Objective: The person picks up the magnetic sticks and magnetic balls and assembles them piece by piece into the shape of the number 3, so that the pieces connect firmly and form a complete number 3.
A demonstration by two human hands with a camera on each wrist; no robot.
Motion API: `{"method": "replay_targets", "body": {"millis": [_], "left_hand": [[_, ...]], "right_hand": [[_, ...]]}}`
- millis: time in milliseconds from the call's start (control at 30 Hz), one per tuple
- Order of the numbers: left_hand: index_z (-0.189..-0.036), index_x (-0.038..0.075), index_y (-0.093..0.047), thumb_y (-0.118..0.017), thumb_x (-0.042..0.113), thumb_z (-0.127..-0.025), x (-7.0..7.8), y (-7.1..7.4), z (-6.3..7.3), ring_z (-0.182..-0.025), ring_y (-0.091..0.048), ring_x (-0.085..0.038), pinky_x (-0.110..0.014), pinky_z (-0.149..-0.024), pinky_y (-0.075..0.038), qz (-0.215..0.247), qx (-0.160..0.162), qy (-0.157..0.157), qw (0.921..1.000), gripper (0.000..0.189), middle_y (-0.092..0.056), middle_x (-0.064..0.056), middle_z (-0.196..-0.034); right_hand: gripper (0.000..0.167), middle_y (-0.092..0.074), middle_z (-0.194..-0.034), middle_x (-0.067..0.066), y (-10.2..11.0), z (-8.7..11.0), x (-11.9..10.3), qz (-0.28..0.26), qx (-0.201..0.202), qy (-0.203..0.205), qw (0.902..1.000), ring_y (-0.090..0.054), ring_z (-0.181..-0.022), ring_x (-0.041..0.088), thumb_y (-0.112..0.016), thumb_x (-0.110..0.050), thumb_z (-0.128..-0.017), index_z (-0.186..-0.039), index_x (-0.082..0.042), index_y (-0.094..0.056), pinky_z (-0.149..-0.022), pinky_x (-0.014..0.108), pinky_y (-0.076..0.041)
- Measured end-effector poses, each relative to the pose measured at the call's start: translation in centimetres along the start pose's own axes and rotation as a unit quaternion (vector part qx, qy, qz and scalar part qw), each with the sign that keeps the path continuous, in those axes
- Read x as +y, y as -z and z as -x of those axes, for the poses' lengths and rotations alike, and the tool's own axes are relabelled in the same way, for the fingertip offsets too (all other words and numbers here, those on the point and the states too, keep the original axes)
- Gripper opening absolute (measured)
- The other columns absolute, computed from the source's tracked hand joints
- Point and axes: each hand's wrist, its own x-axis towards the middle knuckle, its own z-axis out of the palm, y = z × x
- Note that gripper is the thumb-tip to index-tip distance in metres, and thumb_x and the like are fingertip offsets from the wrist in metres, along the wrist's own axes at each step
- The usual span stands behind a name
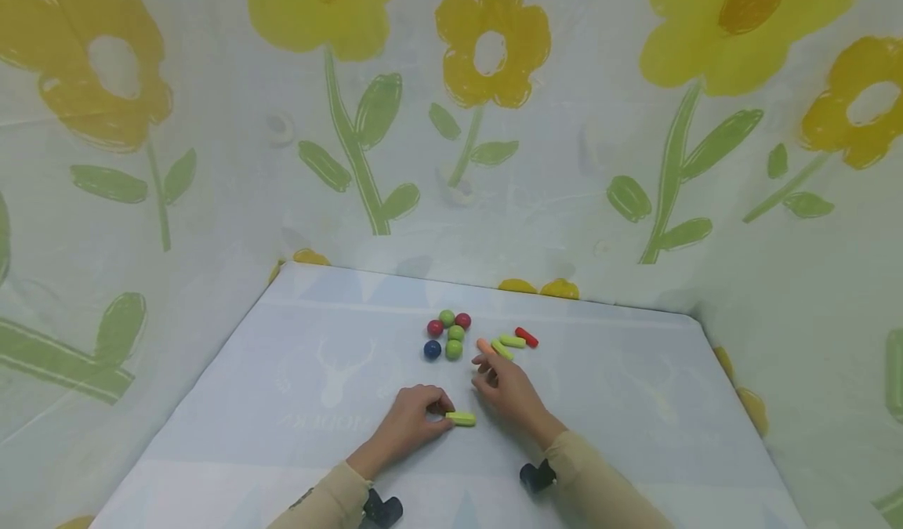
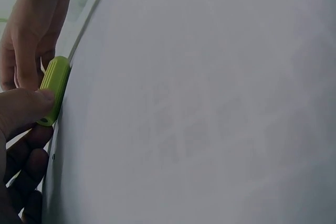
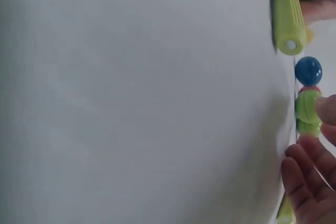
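Between thumb and fingers, my left hand pinches one end of a yellow-green ribbed toy building rod, low over the table. A small pale disc marks that rod's free end in the right wrist view. My right hand holds nothing, its fingers loosely bent and slightly apart in the right wrist view. Its fingertips are close to an orange rod; whether they touch it I cannot tell. Two more yellow-green rods and a red rod lie just beyond that hand.
Left of the loose rods sits a cluster of balls: several green balls, two red balls and one dark blue ball. All rest on the white covered table. Flower-printed curtains stand behind and beside it.
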Motion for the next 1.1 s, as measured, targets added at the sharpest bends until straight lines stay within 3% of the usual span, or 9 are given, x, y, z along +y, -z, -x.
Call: {"method": "replay_targets", "body": {"millis": [200, 400, 700, 1100], "left_hand": [[-0.092, 0.028, -0.07, -0.078, 0.028, -0.081, -0.1, -0.1, -0.1, -0.081, -0.056, 0.004, -0.021, -0.076, -0.047, -0.001, -0.007, 0.006, 1.0, 0.014, -0.067, 0.019, -0.088], [-0.093, 0.028, -0.069, -0.077, 0.029, -0.082, -0.3, -0.1, -0.3, -0.082, -0.056, 0.005, -0.022, -0.077, -0.047, 0.006, -0.016, 0.005, 0.9998, 0.014, -0.067, 0.019, -0.088], [-0.092, 0.029, -0.07, -0.078, 0.03, -0.082, -0.4, 0.0, -0.2, -0.081, -0.055, 0.004, -0.022, -0.077, -0.045, 0.004, -0.015, 0.013, 0.9998, 0.013, -0.066, 0.02, -0.087], [-0.092, 0.03, -0.07, -0.077, 0.03, -0.083, -0.4, 0.0, -0.1, -0.082, -0.056, 0.003, -0.022, -0.077, -0.047, 0.016, -0.017, 0.017, 0.9996, 0.011, -0.066, 0.02, -0.088]], "right_hand": [[0.039, -0.064, -0.104, -0.004, -0.1, -1.5, -0.3, 0.01, 0.017, 0.01, 0.9997, -0.056, -0.089, 0.011, -0.073, -0.026, -0.088, -0.125, -0.021, -0.059, -0.084, 0.031, -0.052], [0.045, -0.064, -0.108, -0.003, -0.3, -2.8, -0.9, 0.021, 0.01, -0.008, 0.9997, -0.057, -0.091, 0.012, -0.072, -0.029, -0.088, -0.129, -0.022, -0.056, -0.086, 0.032, -0.052], [0.047, -0.063, -0.111, -0.001, -1.3, -4.5, -1.9, 0.06, 0.001, 0.001, 0.9982, -0.057, -0.089, 0.013, -0.072, -0.028, -0.088, -0.132, -0.025, -0.057, -0.084, 0.032, -0.054], [0.033, -0.063, -0.097, -0.002, -1.7, -5.0, -2.4, 0.071, 0.008, 0.016, 0.9973, -0.054, -0.081, 0.013, -0.073, -0.029, -0.088, -0.119, -0.028, -0.063, -0.074, 0.029, -0.048]]}}
